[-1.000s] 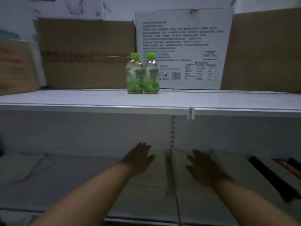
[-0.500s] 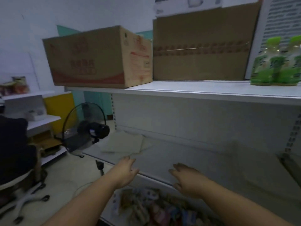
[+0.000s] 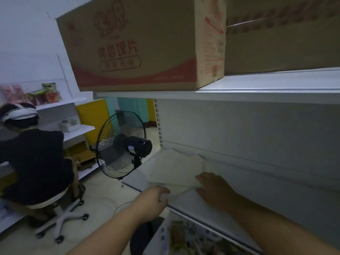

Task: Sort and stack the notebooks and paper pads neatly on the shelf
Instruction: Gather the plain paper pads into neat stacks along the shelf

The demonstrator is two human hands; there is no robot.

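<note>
A white shelving unit (image 3: pixel 257 126) fills the right of the dim room. On its upper shelf (image 3: pixel 266 83) a large cardboard box (image 3: pixel 136 43) printed in red sits at the left end, touching a plainer brown box (image 3: pixel 283 39) beside it. At left, a seated person (image 3: pixel 31 159) in a dark top (wearing a white headset band) leans away on a wheeled chair (image 3: pixel 60 214). A black pedestal fan (image 3: pixel 119 144) stands on the floor just beside the unit's left end.

On the lower shelf (image 3: pixel 193 205), a loose spread of pale paper pads (image 3: pixel 174 168) lies flat near the left end, overlapping and askew, the farthest ones against the back panel. The right hand (image 3: pixel 215 188) lies on the shelf with fingers straight and together, the tips touching the right edge of the nearest pad. The left hand (image 3: pixel 152 199) sits at the shelf's front lip, its fingers curled at that pad's near corner; whether they actually pinch the paper cannot be told in the gloom. Colourful packets (image 3: pixel 193 238), blurred, show on the level below.
</note>
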